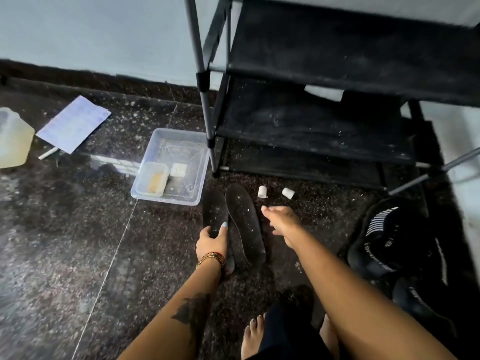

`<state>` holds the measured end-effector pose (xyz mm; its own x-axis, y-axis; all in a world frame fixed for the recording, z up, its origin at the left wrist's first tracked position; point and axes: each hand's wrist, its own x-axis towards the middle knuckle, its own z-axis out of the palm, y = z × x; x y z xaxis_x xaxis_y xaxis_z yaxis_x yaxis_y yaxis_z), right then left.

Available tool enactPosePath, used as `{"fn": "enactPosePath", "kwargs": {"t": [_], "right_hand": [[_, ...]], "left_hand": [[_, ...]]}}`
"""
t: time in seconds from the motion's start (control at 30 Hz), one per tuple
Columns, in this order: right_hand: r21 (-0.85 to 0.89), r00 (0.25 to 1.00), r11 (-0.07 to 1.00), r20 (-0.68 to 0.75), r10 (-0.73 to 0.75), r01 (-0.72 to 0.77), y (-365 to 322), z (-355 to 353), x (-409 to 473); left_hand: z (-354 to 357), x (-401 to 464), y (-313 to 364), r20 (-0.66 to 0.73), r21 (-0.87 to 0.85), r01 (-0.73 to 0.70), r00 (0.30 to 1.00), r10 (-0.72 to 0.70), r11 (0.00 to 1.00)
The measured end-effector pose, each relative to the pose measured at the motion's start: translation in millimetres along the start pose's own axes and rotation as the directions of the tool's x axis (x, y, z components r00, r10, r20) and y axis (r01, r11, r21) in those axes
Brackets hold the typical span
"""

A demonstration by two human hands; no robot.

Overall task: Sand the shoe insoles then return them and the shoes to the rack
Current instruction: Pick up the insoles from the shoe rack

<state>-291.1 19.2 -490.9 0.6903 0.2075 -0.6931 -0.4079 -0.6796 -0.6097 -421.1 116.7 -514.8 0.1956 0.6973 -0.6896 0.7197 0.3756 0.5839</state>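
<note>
- Black, dust-flecked foam: 2 flat insoles lie side by side on the speckled dark stone floor point(65, 242), just in front of the rack.
- The left hand point(211, 239) grips the heel end of the left insole point(215, 213), fingers point(224, 228) curled over its edge; a beaded bracelet point(211, 258) circles the wrist.
- The right hand point(281, 219) hovers just beside the right insole point(244, 222), fingers loosely spread and holding nothing.
- The metal-tube shoe rack point(337, 61) carries black fabric shelves, gritty with pale specks.
- 2 black knit shoes point(389, 242) with white stripes sit on the floor at the right, beside the rack.
- 2 small white cylindrical caps point(275, 192) lie between the insoles and the rack.
- A clear plastic tray point(197, 157) holds a smaller tub and a pale square block.
- A lined paper sheet point(74, 124) and a translucent jug point(13, 139) lie well apart, at the left.
</note>
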Motion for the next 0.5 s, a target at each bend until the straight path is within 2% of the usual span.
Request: {"fn": "enactPosePath", "kwargs": {"t": [0.23,0.3,0.4,0.5], "right_hand": [[0.060,0.991,0.989,-0.002,-0.134,0.134,-69,-39,-72],[0.088,0.976,0.972,-0.024,-0.216,0.218,-90,-58,-112],[0.089,0.970,0.967,0.009,-0.242,0.240,-104,-70,-129],[0.111,0.940,0.933,-0.025,-0.341,0.342,-130,-98,-167]], "left_hand": [[-24,-60,82,0.058,-0.034,-0.205,0.977,0.207,0.978],[-42,-97,111,0.069,-0.081,-0.309,0.947,0.315,0.948],[-44,-119,137,0.068,-0.074,-0.368,0.925,0.373,0.927],[-61,-167,172,0.069,-0.113,-0.501,0.858,0.510,0.858]]}}
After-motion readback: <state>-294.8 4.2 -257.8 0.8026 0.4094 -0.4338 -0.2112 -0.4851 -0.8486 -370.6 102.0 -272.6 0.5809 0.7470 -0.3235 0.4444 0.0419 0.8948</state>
